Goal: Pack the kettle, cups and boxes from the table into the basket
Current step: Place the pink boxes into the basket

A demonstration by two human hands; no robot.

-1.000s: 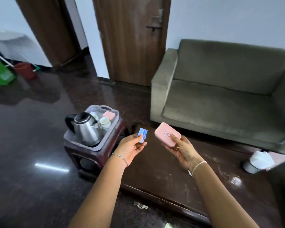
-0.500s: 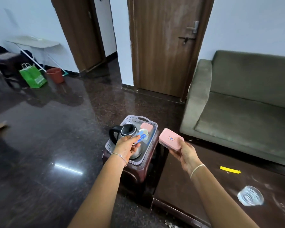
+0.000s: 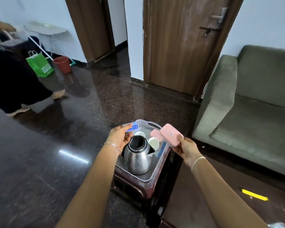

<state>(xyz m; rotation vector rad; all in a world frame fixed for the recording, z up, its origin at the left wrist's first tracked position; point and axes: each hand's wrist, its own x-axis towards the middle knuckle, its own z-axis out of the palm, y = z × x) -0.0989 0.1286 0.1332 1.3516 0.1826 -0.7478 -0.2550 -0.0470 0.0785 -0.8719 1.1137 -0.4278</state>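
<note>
- Pinching a small blue box (image 3: 133, 127), the left hand (image 3: 120, 137) hangs over the basket (image 3: 152, 124) beyond the kettle (image 3: 137, 157).
- Right hand (image 3: 187, 149) grips a pink box (image 3: 171, 134) by one end, above the basket's right rim.
- Both boxes look light and rigid; edge grips should suffice.

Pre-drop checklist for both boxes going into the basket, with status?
1. Left hand grips blue box: ok.
2. Right hand grips pink box: ok.
3. Blue box over the basket, far-left corner: ok.
4. Free floor beneath the blue box: cannot tell, hand hides it.
5. Pink box over the basket's right edge, above the second pink box: ok.
6. Kettle and cups upright, clear of both drops: ok.
</note>
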